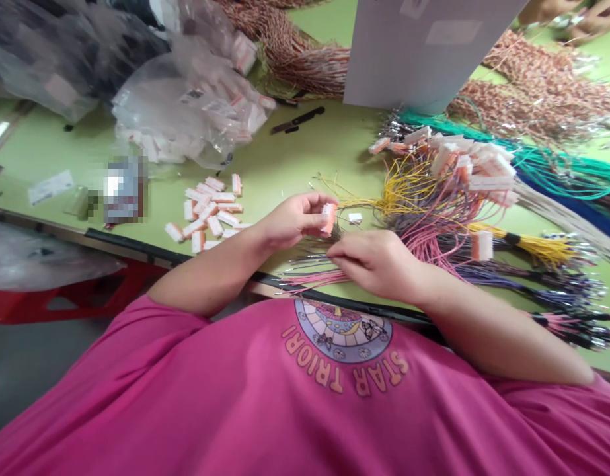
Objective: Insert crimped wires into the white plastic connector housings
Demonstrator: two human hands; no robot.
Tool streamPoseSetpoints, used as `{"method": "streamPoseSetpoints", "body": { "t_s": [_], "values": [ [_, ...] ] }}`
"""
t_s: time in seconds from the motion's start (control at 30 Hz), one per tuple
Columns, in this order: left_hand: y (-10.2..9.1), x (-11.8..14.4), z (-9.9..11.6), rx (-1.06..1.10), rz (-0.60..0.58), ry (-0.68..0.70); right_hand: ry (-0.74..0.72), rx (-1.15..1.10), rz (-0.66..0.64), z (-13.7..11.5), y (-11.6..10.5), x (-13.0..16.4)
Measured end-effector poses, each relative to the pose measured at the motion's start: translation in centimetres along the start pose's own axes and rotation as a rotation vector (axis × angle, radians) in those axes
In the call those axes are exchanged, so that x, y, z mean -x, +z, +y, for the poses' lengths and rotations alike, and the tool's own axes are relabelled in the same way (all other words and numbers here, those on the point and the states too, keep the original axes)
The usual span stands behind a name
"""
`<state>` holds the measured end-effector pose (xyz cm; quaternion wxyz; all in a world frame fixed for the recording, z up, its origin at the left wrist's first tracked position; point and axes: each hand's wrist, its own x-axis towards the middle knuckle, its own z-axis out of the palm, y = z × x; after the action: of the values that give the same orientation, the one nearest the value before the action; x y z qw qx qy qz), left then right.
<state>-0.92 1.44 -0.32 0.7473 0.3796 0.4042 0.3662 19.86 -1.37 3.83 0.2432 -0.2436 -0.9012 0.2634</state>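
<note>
Green surface [285,164] strewn with wires [423,238]: our left hand [303,215] pinches a white-and-orange connector [328,220]; our right hand [377,261], near but apart, curls, its grip hidden from us. Crossed wires, if snagged, could tug the connector loose.

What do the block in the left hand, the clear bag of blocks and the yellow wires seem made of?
Block: probably hard plastic, matte white and orange, judging by its boxy form.
Clear bag: likely thin plastic film, glossy, since it wrinkles, catches light and looks see-through.
Yellow wires: apparently smooth plastic coating, from their even colour and loose curves; core unclear.
</note>
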Motion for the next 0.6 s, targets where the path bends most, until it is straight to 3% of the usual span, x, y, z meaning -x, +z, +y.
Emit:
{"method": "streamPoseSetpoints", "body": {
  "t_s": [0.13,0.2,0.6],
  "values": [
    [-0.1,-0.1,-0.3,0.025,-0.028,-0.008,0.269,0.042,0.182,2.2,0.7,-0.3],
    [-0.2,-0.2,-0.4,0.024,-0.038,-0.002,0.33,0.076,0.202,3.1,0.9,-0.3],
    [-0.4,-0.3,-0.6,0.009,-0.025,0.012,0.321,0.309,0.134,3.4,1.9,0.1]
  ]
}}
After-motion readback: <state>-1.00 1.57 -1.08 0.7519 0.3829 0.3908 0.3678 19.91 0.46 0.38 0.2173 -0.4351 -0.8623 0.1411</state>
